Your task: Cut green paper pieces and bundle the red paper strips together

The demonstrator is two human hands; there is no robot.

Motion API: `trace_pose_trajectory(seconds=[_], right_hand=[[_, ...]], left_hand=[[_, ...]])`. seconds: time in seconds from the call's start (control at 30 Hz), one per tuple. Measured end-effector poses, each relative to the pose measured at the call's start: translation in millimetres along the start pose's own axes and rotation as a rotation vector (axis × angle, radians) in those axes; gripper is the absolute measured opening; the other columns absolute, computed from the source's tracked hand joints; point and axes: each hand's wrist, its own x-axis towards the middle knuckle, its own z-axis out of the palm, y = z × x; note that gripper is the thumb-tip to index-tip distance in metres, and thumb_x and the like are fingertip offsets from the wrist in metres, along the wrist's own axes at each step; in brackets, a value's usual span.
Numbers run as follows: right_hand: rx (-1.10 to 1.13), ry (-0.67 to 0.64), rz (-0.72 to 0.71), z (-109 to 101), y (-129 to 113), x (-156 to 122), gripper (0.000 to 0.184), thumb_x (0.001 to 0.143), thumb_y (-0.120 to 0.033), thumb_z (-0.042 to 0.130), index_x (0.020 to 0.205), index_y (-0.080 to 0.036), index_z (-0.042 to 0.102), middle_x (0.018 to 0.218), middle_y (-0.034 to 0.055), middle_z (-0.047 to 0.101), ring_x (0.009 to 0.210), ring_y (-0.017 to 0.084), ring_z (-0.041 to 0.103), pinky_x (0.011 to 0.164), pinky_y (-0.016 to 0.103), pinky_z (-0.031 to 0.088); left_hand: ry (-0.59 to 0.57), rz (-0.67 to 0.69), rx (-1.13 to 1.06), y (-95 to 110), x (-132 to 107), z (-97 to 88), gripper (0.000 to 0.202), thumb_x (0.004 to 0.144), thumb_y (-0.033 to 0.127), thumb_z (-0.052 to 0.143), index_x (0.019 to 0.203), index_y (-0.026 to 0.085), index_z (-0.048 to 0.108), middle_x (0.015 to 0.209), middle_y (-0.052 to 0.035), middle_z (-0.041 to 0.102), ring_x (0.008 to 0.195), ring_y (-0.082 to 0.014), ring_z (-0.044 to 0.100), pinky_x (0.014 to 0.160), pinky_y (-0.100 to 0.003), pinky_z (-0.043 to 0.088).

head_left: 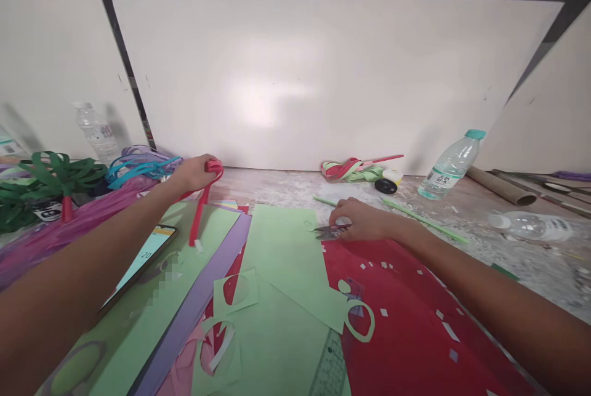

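My left hand [202, 172] is closed on a looped red paper strip [201, 214], whose end hangs over green paper. My right hand [362, 219] grips a small pair of scissors [325, 232]. The blades point left, at the right edge of a light green sheet [283, 239], where a small pencilled outline shows. A red sheet [415, 322] scattered with white scraps lies below my right hand. Cut green rings [368, 322] and a green square with a round hole [217, 300] rest nearer to me, by a translucent green ruler [329, 365].
A phone [146, 257] lies under my left forearm. Green paper loops [69, 174] and purple and blue strips [143, 165] are at left. Toward the back are a strip bundle [351, 169], a bottle [450, 165] and a cardboard tube [501, 185]. A white board [295, 76] stands behind.
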Motion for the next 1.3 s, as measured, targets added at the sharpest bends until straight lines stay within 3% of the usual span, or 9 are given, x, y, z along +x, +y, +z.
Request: trace_pose_trajectory(seconds=[0.33, 0.47, 0.63, 0.7, 0.8, 0.9, 1.07, 1.2, 1.3], right_hand=[[0.020, 0.176, 0.098, -6.2, -22.0, -13.9, 0.042, 0.077, -0.047, 0.059, 0.110, -0.022, 0.064, 0.101, 0.0103, 0.063, 0.099, 0.029, 0.055, 0.079, 0.035, 0.044], [0.256, 0.038, 0.022, -6.0, -40.4, -47.5, 0.029, 0.072, -0.037, 0.067, 0.099, -0.027, 0.066, 0.099, 0.0048, 0.064, 0.087, 0.023, 0.059, 0.071, 0.030, 0.045], [0.385, -0.077, -0.043, 12.0, -67.2, -79.7, 0.028, 0.065, -0.035, 0.073, 0.091, -0.028, 0.067, 0.090, 0.0023, 0.058, 0.077, 0.020, 0.057, 0.061, 0.029, 0.044], [0.386, -0.048, -0.028, 18.2, -74.0, -83.5, 0.026, 0.063, -0.032, 0.074, 0.087, -0.027, 0.065, 0.089, 0.0018, 0.055, 0.073, 0.019, 0.055, 0.056, 0.028, 0.042], [0.376, -0.038, -0.021, 21.2, -73.0, -82.6, 0.012, 0.069, -0.027, 0.066, 0.081, -0.026, 0.063, 0.087, 0.0023, 0.056, 0.073, 0.020, 0.055, 0.057, 0.029, 0.043], [0.361, 0.008, -0.009, 18.7, -52.8, -78.3, 0.010, 0.079, -0.028, 0.057, 0.085, -0.027, 0.063, 0.090, 0.0025, 0.062, 0.080, 0.021, 0.058, 0.066, 0.031, 0.045], [0.246, 0.256, 0.286, -0.3, 11.7, -80.7, 0.017, 0.076, -0.032, 0.057, 0.089, -0.024, 0.065, 0.086, 0.0047, 0.065, 0.077, 0.023, 0.060, 0.065, 0.032, 0.045], [0.132, 0.576, 0.578, -32.2, 55.3, -111.7, 0.019, 0.079, -0.030, 0.049, 0.090, -0.020, 0.060, 0.061, 0.0046, 0.056, 0.054, 0.020, 0.054, 0.052, 0.033, 0.039], [0.142, 0.575, 0.525, -37.3, 71.9, -146.9, 0.013, 0.079, -0.033, 0.052, 0.079, -0.023, 0.061, 0.058, 0.0047, 0.054, 0.052, 0.018, 0.053, 0.051, 0.033, 0.037]], left_hand=[[0.163, 0.406, -0.570, 115.5, -53.3, -88.5, 0.050, 0.074, 0.029, 0.065, 0.123, 0.021, 0.054, 0.101, -0.0048, 0.065, 0.090, -0.0202, 0.061, 0.077, -0.032, 0.051], [0.149, 0.284, -1.146, 134.4, -74.6, -81.7, 0.039, 0.078, 0.024, 0.063, 0.116, 0.021, 0.055, 0.105, -0.0034, 0.064, 0.088, -0.0167, 0.063, 0.073, -0.026, 0.054], [-0.208, -0.311, -1.470, 117.0, -95.4, -4.3, 0.026, 0.081, 0.032, 0.055, 0.101, 0.016, 0.059, 0.092, -0.0089, 0.068, 0.078, -0.0203, 0.068, 0.062, -0.030, 0.058], [-0.216, -0.351, -1.451, 105.3, -101.7, 21.2, 0.023, 0.079, 0.030, 0.056, 0.096, 0.014, 0.058, 0.089, -0.0107, 0.068, 0.081, -0.0223, 0.069, 0.069, -0.033, 0.058], [-0.184, -0.349, -1.387, 89.6, -105.8, 37.0, 0.034, 0.070, 0.018, 0.062, 0.102, 0.018, 0.053, 0.093, -0.0073, 0.068, 0.084, -0.0204, 0.069, 0.075, -0.032, 0.057], [-0.159, -0.302, -1.281, 78.1, -104.8, 35.5, 0.050, 0.064, 0.013, 0.063, 0.111, 0.022, 0.049, 0.102, -0.0049, 0.067, 0.091, -0.0202, 0.067, 0.075, -0.031, 0.056], [-0.196, -0.196, -1.031, 67.1, -103.1, 25.2, 0.053, 0.057, 0.014, 0.069, 0.109, 0.019, 0.058, 0.092, -0.0043, 0.068, 0.088, -0.0240, 0.065, 0.076, -0.035, 0.054], [-0.145, -0.152, -0.938, 58.9, -101.6, 2.9, 0.082, 0.053, 0.024, 0.077, 0.128, 0.029, 0.046, 0.114, -0.0061, 0.062, 0.098, -0.0225, 0.061, 0.081, -0.034, 0.052], [-0.167, -0.037, -0.928, 50.9, -99.5, -19.4, 0.075, 0.054, 0.033, 0.079, 0.124, 0.029, 0.051, 0.113, -0.0061, 0.061, 0.098, -0.0222, 0.060, 0.080, -0.033, 0.051]])
